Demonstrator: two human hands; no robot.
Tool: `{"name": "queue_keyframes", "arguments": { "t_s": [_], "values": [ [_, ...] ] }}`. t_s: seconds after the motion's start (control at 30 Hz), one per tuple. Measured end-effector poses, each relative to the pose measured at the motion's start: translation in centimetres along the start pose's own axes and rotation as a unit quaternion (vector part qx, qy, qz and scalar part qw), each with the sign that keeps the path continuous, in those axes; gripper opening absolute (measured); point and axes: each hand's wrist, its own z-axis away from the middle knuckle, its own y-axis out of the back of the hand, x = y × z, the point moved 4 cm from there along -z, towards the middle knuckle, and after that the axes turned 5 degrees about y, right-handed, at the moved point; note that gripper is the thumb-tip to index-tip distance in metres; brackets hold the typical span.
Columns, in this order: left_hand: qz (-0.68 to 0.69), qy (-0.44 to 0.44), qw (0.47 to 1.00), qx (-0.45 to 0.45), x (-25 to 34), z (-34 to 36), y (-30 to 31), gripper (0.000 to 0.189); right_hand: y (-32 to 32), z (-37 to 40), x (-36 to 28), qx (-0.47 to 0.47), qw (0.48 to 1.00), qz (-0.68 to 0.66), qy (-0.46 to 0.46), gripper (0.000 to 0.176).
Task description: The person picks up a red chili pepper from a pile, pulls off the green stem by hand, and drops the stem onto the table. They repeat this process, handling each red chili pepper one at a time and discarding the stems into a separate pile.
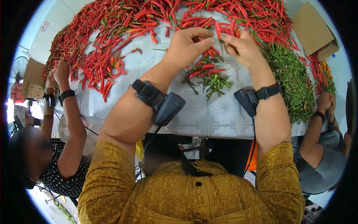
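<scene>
Near the table's [223, 123] front edge, on the white cloth, lies a small pile [207, 73] of red chillies mixed with loose green stems. Just above it, both hands meet over the middle of the table. The left hand [188, 44] has thumb and forefinger closed tight on a chilli [217, 29], and the right hand [241, 46] pinches the same chilli from the other side, its other fingers curled in. Which end each hand has is hidden by the fingertips.

The chilli likely weighs next to nothing. It is probably firm but bendable, with smooth waxy skin that can slip, so a fingertip pinch near the stalk end looks the surest hold. It is thin, bright red, glossy and slightly curved.

Toward the right edge spreads a mound of green stems [292, 76]. Along the far edge runs a great heap [149, 15] of red chillies. At the left edge a co-worker's hands [59, 72] are in that heap, and another person sits at the right.
</scene>
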Motion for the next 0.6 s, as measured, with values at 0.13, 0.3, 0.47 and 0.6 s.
{"name": "queue_keyframes", "arguments": {
  "t_s": [0.13, 0.3, 0.47, 0.6],
  "values": [
    [0.054, 0.015, 0.997, -0.053, 0.0, 0.1, -0.7, 0.022, -2.2, 0.1, 0.1, 0.045, 0.998, -0.028, 0.029, 0.019],
    [0.040, 0.042, 0.998, -0.034, 0.0, 0.1, -0.5, 0.022, -2.8, 0.1, -0.1, 0.056, 0.997, 0.013, 0.058, 0.021],
    [-0.002, 0.003, 1.000, -0.014, -0.1, -0.1, -0.4, 0.016, -1.8, -0.1, 0.3, 0.072, 0.995, -0.012, 0.067, 0.022],
    [-0.066, 0.049, 0.996, -0.027, -0.2, 0.1, -0.2, 0.014, -2.3, 0.0, -0.1, 0.066, 0.995, 0.015, 0.079, 0.022]
  ]
}}
